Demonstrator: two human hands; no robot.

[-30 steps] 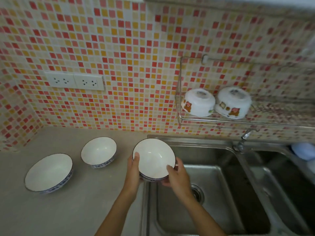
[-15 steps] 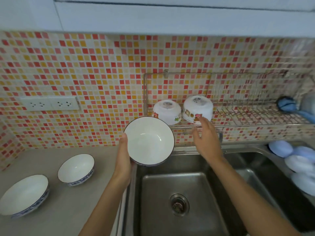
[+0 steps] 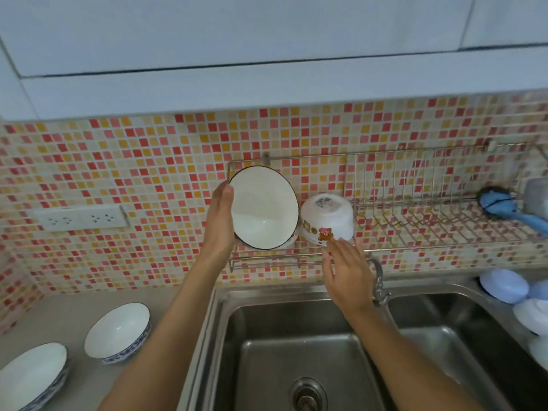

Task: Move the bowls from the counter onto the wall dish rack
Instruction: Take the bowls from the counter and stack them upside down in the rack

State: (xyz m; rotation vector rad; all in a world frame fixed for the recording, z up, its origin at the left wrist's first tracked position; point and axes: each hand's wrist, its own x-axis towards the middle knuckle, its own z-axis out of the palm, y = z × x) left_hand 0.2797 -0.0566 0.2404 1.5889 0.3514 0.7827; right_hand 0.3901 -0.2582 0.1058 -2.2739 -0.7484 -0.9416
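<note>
My left hand [image 3: 221, 221] grips a white bowl with a dark rim [image 3: 264, 207], tilted on edge at the left end of the wall dish rack [image 3: 415, 247]. It hides one of the upturned bowls on the rack. A white upturned bowl with bear pictures [image 3: 327, 222] sits on the rack just right of it. My right hand [image 3: 347, 271] is empty with fingers spread, fingertips at the lower rim of the bear bowl. Two white bowls with blue patterned sides remain on the counter: one [image 3: 117, 332] near the sink, a wider one [image 3: 31, 376] at the bottom left corner.
A double steel sink [image 3: 296, 351] lies below the rack, with a tap [image 3: 379, 280] between the basins. A blue brush [image 3: 501, 207] lies at the rack's right end. Pale blue dishes [image 3: 504, 286] sit by the right basin. Wall sockets [image 3: 80, 218] are left.
My left hand raised the dark-rimmed bowl from above the sink up to the rack's left end, covering one upturned bowl. My right hand let go of it and stays by the bear bowl.
</note>
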